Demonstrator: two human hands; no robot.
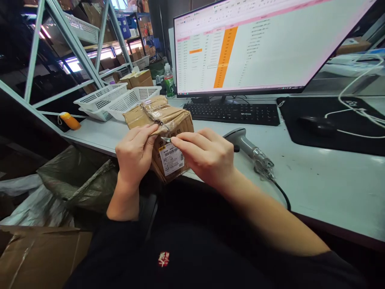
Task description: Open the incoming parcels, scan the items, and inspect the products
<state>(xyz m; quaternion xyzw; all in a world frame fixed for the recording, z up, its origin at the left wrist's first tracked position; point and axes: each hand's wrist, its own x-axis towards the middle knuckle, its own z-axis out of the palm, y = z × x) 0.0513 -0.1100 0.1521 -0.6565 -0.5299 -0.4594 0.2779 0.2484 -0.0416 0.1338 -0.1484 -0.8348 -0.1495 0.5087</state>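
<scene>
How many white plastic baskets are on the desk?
2: one white basket just behind the taped cardboard parcel, another to its left, overlapping it. A third sits up on the shelving, off the desk.

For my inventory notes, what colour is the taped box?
Brown cardboard box, seen in the head view.

- The parcel point(162, 128) is made of brown cardboard, wrapped in glossy, wrinkled clear tape; a matt white paper label point(171, 159) is stuck on its side.
- The worktop point(315, 176) is seen as a smooth, pale, slightly glossy laminate.
- The barcode scanner point(245, 146) is made of grey plastic with a satin sheen.
- The baskets point(120, 100) are of white perforated plastic.
- The mouse mat point(345, 138) looks matt black.
</scene>
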